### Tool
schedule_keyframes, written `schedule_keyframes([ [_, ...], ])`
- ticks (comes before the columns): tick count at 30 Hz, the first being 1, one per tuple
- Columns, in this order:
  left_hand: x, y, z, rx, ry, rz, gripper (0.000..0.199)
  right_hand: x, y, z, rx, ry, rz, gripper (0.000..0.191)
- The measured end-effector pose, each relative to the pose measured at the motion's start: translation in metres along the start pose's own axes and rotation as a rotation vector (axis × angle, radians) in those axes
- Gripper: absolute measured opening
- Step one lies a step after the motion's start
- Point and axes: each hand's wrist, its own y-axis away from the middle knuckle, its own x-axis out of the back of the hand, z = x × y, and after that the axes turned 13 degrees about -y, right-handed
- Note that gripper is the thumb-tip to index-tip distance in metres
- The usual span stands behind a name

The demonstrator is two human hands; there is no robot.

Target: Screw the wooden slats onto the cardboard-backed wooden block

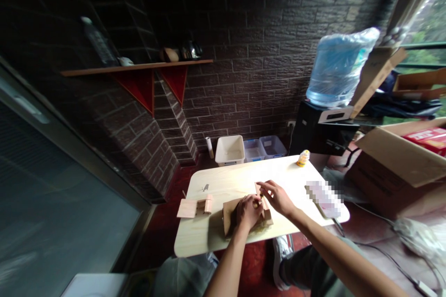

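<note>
On the pale table (240,174), a brown box-like wooden piece (229,209) lies under my left hand (248,212). The fingers of that hand are curled at its right side, around a small yellowish part too small to name. My right hand (278,198) comes in from the right, its thumb and fingers brought together beside the left fingertips. Whatever they pinch is hidden. A thin wooden strip (258,188) stands out just behind the fingers. Farther left lie a flat wooden board (187,209) and a small wooden part (208,204).
Small dark metal bits (206,187) lie at the table's back left. A small yellow-capped bottle (303,158) stands at the back right, and a phone-like slab (324,199) lies at the right. Behind the table are a white bin (230,149) and a water dispenser (311,127).
</note>
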Motion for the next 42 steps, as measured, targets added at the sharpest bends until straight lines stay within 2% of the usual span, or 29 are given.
schedule_keyframes([
  [13,0.002,0.0,-0.003,-0.043,0.003,-0.007,0.008,0.002,0.002,-0.022,-0.06,0.173,-0.134,0.051],
  [20,0.005,0.003,-0.007,-0.074,0.001,0.006,0.008,0.002,0.006,-0.016,-0.047,0.151,-0.103,0.057],
  [24,0.008,0.005,-0.006,-0.07,-0.002,-0.003,0.01,0.006,0.007,-0.014,-0.038,0.139,-0.089,0.054],
  [36,0.0,0.001,-0.008,-0.023,-0.049,-0.053,0.016,0.012,-0.005,-0.005,0.119,0.044,-0.142,0.048],
  [42,0.0,-0.002,0.003,0.014,-0.064,-0.059,0.013,0.018,-0.01,-0.001,0.138,-0.046,-0.171,0.043],
])
